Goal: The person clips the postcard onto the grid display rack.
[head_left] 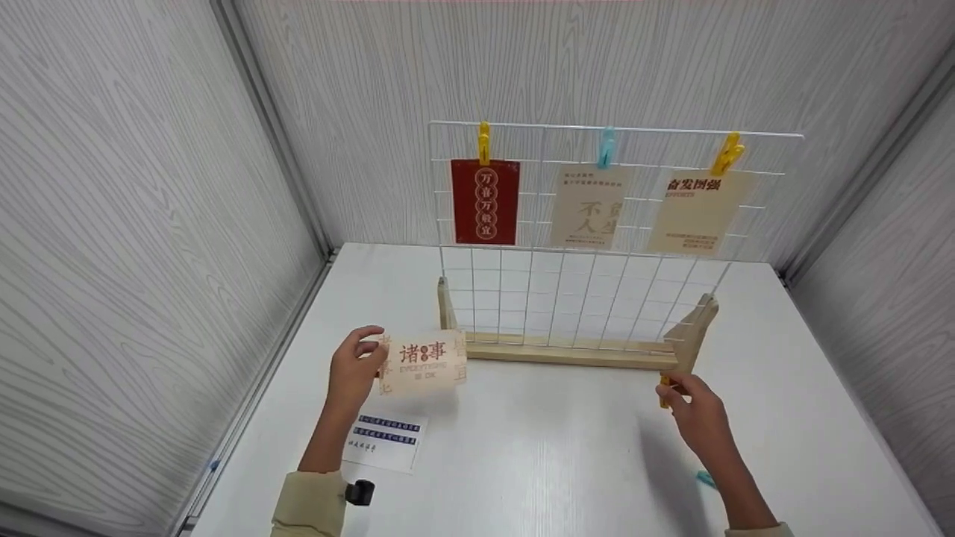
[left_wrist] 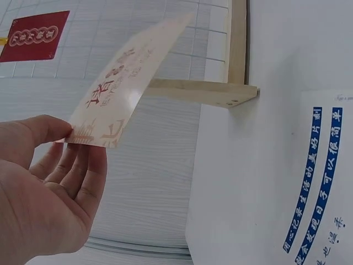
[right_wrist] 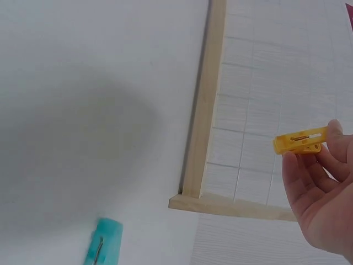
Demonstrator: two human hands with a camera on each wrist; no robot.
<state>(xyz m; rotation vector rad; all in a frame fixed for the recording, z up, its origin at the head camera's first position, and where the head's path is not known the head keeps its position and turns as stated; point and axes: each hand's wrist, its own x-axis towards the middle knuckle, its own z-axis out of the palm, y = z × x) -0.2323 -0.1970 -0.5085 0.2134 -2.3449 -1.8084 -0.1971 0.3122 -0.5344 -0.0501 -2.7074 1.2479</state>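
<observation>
A cream postcard with red lettering (head_left: 423,363) is pinched at its left edge by my left hand (head_left: 358,369), raised in front of the rack's left foot. The left wrist view shows the thumb on one face of this card (left_wrist: 118,88) and fingers behind it. Near the rack's right foot, my right hand (head_left: 700,418) pinches a yellow clothespin (right_wrist: 300,141) between thumb and fingers. A white wire grid rack (head_left: 582,298) on a wooden base (head_left: 567,358) stands ahead of both hands. Clothespins hold a red card (head_left: 485,216) and two cream cards along its upper part.
On the table below my left hand lies a white card with blue text bands (head_left: 384,441). A teal clothespin (right_wrist: 103,243) lies on the table beside my right forearm. Grey wood-grain panels (head_left: 373,89) enclose the table at the back and sides.
</observation>
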